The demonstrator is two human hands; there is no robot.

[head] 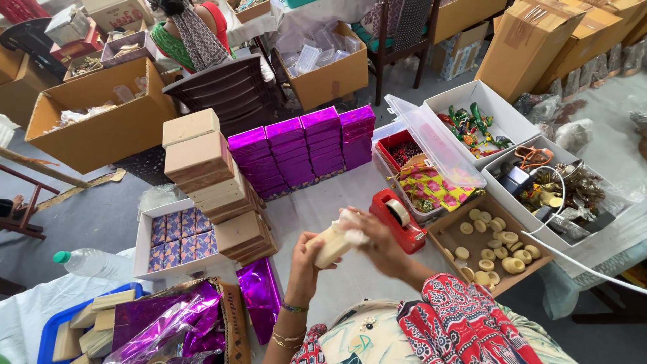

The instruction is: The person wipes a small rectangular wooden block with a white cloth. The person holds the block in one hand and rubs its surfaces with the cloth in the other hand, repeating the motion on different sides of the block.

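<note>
My left hand [306,261] grips a small cream-coloured block [330,247] from below and the left. My right hand [379,241] covers its upper right end, pressing a bit of white tissue [352,226] against it. Both hands are above the grey table [306,209], right beside a red tape dispenser [399,220]. Stacks of shiny purple wrapped boxes [302,148] stand in a row behind, and a leaning stack of plain tan boxes [216,182] rises on the left.
Purple foil sheets [176,320] lie at lower left near a blue tray of cream blocks [81,327]. A white box of patterned packets [176,232], a tray of round discs [495,246], trinket boxes [559,192] and a plastic bottle [94,261] surround me. A person sits beyond.
</note>
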